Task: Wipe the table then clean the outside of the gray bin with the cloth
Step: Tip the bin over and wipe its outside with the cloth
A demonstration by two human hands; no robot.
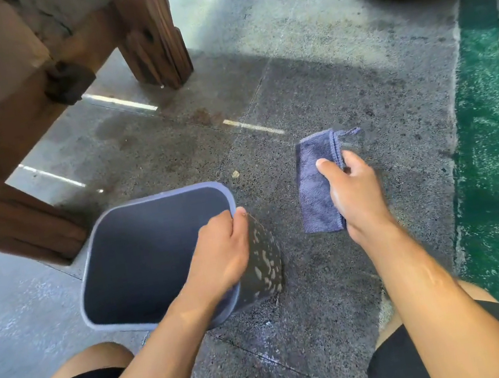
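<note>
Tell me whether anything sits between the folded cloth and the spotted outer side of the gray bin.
Nothing visible does. The right hand holds the folded blue-gray cloth over bare stone floor, apart from the gray plastic bin. The left hand grips the bin's rim above the spotted side, not across the gap.

The gray bin [141, 259] stands on the speckled floor at about seven o'clock from the centre of the view, tipped so its open mouth faces up and its dark inside shows. Its rim is a rounded rectangle, lighter than the walls. The one outer wall in sight, on the three o'clock side, is dark and blotched with pale patches. The cloth [318, 184] is blue-gray terry, folded into a long strip with a small loop at its top corner, and hangs at three o'clock from the bin, apart from it.
</note>
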